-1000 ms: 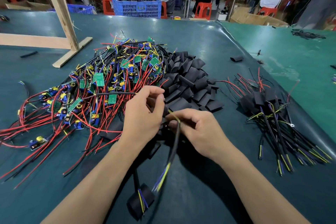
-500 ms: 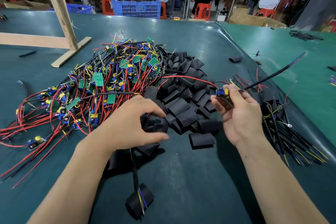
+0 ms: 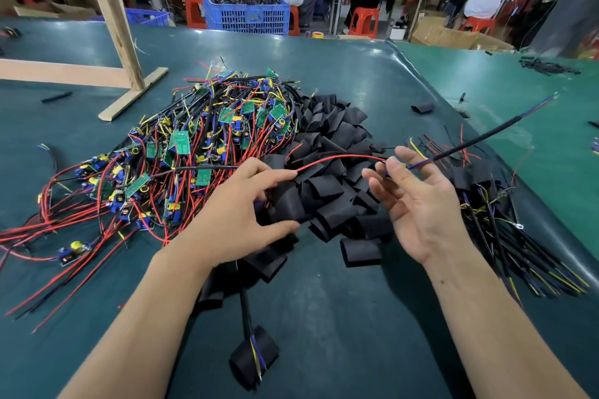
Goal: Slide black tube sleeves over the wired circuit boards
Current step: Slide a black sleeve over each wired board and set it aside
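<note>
Worktop (image 3: 324, 317) crowding up: big tangle of wired circuit boards (image 3: 194, 152) sitting left, heap of black tube sleeves (image 3: 330, 178) piling centre. Risk, imo: red wire (image 3: 337, 158) snagging on heap, dragging sleeves off. Left hand (image 3: 240, 220) curling round a sleeve, thumb under. Right hand (image 3: 418, 201) mostly open, palm up, fingertips pinching one board's wires.

Two hands show: left hand (image 3: 240, 220) and right hand (image 3: 418, 204). Wired circuit boards (image 3: 181, 152) at ten o'clock are too many and too tangled to count. So are the black tube sleeves (image 3: 327, 152) at twelve. One sleeved board (image 3: 254, 356) lies at six. Finished sleeved boards (image 3: 505, 220) pile uncountably at three. Two blue crates (image 3: 246, 14) stand beyond the bench (image 3: 324, 317).
</note>
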A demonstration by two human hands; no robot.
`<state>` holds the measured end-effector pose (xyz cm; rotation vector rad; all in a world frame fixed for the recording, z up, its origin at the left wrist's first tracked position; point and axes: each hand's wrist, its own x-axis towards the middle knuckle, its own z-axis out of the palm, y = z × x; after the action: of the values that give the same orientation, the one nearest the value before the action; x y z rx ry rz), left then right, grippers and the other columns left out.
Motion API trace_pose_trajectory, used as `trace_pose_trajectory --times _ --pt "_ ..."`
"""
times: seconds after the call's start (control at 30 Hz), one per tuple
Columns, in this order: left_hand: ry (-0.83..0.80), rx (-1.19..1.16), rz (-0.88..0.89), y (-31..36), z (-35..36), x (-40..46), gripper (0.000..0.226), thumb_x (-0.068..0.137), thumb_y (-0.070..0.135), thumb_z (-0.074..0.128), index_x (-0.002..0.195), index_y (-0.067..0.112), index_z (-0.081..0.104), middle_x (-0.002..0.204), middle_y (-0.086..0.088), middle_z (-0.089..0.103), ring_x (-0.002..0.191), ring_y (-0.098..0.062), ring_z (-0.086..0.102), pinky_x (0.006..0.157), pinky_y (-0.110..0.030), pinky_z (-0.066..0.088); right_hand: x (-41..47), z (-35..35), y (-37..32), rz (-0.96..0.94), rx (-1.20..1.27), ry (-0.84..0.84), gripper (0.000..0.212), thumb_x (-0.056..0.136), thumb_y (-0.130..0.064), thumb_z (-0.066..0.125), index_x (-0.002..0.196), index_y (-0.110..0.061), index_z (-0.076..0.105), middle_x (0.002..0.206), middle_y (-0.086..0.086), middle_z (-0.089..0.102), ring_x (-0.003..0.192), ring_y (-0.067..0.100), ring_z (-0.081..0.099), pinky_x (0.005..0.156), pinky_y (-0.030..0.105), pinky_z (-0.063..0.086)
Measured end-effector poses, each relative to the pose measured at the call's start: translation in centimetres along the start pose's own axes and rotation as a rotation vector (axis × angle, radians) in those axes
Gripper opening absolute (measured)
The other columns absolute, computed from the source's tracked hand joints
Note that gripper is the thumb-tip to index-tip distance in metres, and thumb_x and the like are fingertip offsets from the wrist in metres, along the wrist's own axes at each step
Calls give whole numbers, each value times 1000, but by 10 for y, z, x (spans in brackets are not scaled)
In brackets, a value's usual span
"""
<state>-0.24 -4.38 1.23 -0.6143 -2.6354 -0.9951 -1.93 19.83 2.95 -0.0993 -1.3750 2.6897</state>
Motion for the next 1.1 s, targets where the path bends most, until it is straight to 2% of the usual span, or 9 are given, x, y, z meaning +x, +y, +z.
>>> trace_pose_trajectory --times 0.1,0.23,0.33,0.43,0.6,0.8,0.97,1.03,1.1 --pt "90 -15 6 2 1 -2 56 70 61 73 119 35 64 95 14 42 75 -6 48 74 -14 41 0 -1 0 1 48 -26 36 79 -2 65 112 -11 55 73 9 69 74 29 73 59 23 57" --pt "49 89 -86 -1 9 0 57 60 75 64 92 28 70 97 10 45 82 0 49 74 -18 42 3 -4 1 -5 42 -2 40 84 9 61 116 -15 56 76 10 68 73 28 73 60 23 56" --pt "-30 121 -82 -7 6 1 66 58 76 62 104 31 74 104 12 47 87 0 44 82 -18 37 3 -6 1 1 21 15 43 85 13 60 119 -12 54 73 10 69 75 30 74 63 23 57" --pt "-137 174 -18 -10 1 0 66 68 73 54 112 29 74 108 12 54 99 -9 43 95 -25 37 4 -7 -1 -1 36 19 40 84 13 61 115 -11 56 74 12 70 79 31 74 65 24 57" --pt "-161 165 7 -8 1 1 63 70 67 58 114 24 73 105 15 61 101 -12 42 95 -24 36 5 -9 -6 25 -21 5 22 83 15 57 87 -5 63 70 12 69 76 31 73 66 25 57" --pt "-33 128 -15 -2 -1 1 62 74 57 64 121 17 70 106 7 65 105 -16 51 99 -36 40 4 -8 -4 43 -38 2 27 82 18 46 79 -5 60 65 11 62 73 33 72 69 30 60" --pt "90 -7 -36 2 -1 1 52 79 46 66 121 15 70 107 5 58 99 -11 56 88 -25 46 4 -8 -6 36 -46 -20 28 83 18 46 78 -6 60 65 11 60 68 29 71 65 29 59" --pt "114 -37 -56 2 0 2 53 81 44 64 126 17 66 108 6 55 97 -11 56 86 -27 47 4 -9 -7 41 -48 -40 27 84 17 48 80 -6 61 65 10 61 67 27 71 65 29 60" --pt "141 -80 -60 2 0 2 45 82 42 64 121 18 68 108 5 56 96 -12 57 84 -32 47 3 -8 -7 40 -56 -57 26 84 17 50 82 -7 62 65 8 63 68 27 71 66 29 59"
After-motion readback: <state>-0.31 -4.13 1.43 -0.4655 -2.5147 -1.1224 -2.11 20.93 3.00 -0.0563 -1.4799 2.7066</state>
